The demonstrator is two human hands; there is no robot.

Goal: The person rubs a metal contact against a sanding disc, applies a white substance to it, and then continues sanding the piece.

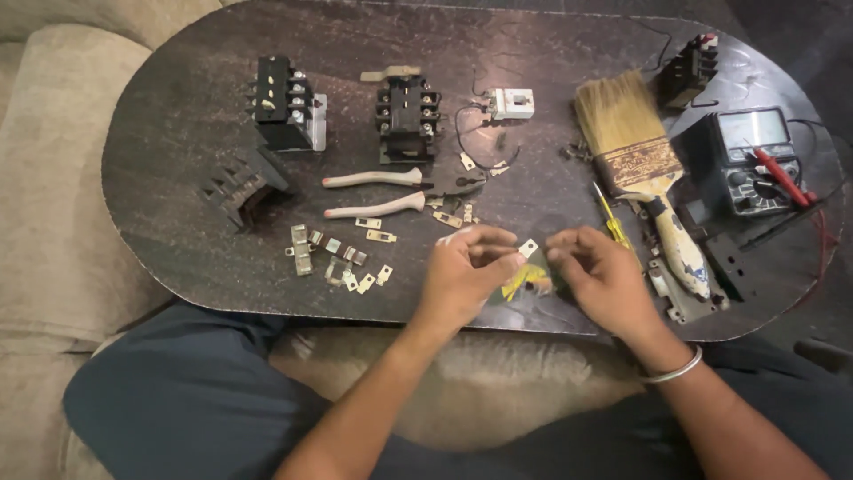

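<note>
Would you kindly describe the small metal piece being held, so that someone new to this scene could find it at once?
Start at the dark oval table and go to its near edge, where the left hand and right hand meet. Between their fingertips is a small pale metal plate with a hole. Unlike the similar metal contacts lying loose to the left, it is lifted off the table.

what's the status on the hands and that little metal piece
Left hand pinching small metal tab. Right hand fingertips meeting it, grip unclear. Yellow bits beneath; pliers, brush lie apart.
</note>
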